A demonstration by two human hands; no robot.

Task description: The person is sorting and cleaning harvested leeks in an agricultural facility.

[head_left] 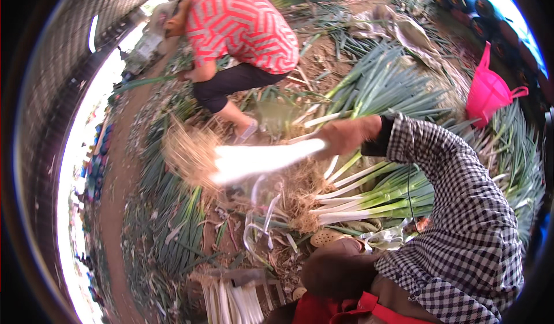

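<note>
My right hand (349, 136), at the end of a black-and-white checked sleeve, is closed around a bunch of large green onions (268, 159). The bunch is held sideways, its bright white stalks reaching left and ending in a shaggy, motion-blurred mass of tan roots (190, 153). Its leaf end is hidden by my hand. Just below lies a row of green onions (363, 200) on the ground, with white stalks and roots to the left. My left hand does not show.
Another person (242, 32) in a red-and-white patterned shirt bends over at the upper left, holding green leaves. Trimmed white stalks (234, 304) lie at the bottom. More green onions (381, 87) lie beyond my hand. A pink basket (487, 90) stands at the right.
</note>
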